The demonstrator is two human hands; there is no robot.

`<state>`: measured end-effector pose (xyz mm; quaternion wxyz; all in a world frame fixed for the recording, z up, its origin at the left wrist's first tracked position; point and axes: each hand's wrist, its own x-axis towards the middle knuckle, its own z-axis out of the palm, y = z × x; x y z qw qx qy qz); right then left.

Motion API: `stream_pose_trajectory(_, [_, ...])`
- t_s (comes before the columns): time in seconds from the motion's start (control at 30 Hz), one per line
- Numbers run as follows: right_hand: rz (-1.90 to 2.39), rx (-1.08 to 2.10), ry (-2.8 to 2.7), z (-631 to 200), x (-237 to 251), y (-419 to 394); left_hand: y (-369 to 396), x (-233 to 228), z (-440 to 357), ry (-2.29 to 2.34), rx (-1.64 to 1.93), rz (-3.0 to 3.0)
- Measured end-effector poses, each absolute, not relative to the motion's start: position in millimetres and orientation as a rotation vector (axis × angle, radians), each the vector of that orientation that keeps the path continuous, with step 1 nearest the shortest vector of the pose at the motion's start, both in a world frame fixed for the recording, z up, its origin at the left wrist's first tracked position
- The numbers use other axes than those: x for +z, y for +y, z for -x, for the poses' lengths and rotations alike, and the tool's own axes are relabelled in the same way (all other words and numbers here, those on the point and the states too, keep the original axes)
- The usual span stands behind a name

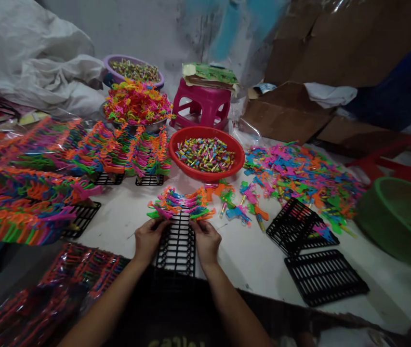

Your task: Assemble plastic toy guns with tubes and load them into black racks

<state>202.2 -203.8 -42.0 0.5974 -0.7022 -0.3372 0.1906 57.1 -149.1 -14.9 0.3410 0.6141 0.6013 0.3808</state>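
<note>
A black slotted rack (177, 246) lies on the white table right in front of me. A short row of bright plastic toy guns (179, 205) stands on its far end. My left hand (150, 239) rests at the rack's left side, its fingers touching the toys at the left end of the row. At the rack's right side my right hand (206, 239) has its fingers on the toys at the right end. Whether either hand grips a toy is hidden by the fingers. Several loose toy guns (243, 205) lie just right of the rack.
A red bowl (179, 137) of small coloured tubes sits behind the rack. Filled racks of toys (28, 193) crowd the left; a loose toy pile (299, 173) spreads on the right. Two black racks (326, 277) with nothing on them, a green basin (400, 217) and a pink stool (201, 103) stand around.
</note>
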Motion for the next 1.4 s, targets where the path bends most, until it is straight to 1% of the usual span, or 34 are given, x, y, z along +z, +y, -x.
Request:
stream_pose_trajectory(0.1, [1.63,0.464,-0.762,-203.1,-42.0,-203.1,-150.2,-13.6,-58.2,1.567,0.983,-1.629])
stream_pose_trajectory(0.33, [1.674,0.499,-0.673,-209.2,-39.6,-202.7,-154.6,-19.3,-62.4,1.544,1.045,-1.926])
stream_pose_trajectory(0.57, [1.644,0.257,-0.897,-205.2,-48.8,-205.9,-156.4,-29.8,-54.2,1.555,1.063,-2.335])
stream_pose_trajectory(0.73, [1.624,0.152,-1.042,-205.0,-46.2,-208.0,-158.4,-28.1,-54.0,1.511,1.052,-2.534])
stream_pose_trajectory(0.97, [1.696,0.213,-0.892,-208.0,-43.3,-207.5,-154.0,-23.8,-63.2,1.55,1.035,-2.536])
stream_pose_trajectory(1.17, [1.679,0.131,-1.011,-208.0,-46.4,-203.8,-151.0,-24.6,-65.6,1.585,0.992,-2.444])
stream_pose_trajectory(1.4, [1.731,0.138,-1.088,-207.9,-47.8,-200.9,-149.0,-20.3,-69.8,1.66,0.907,-2.37])
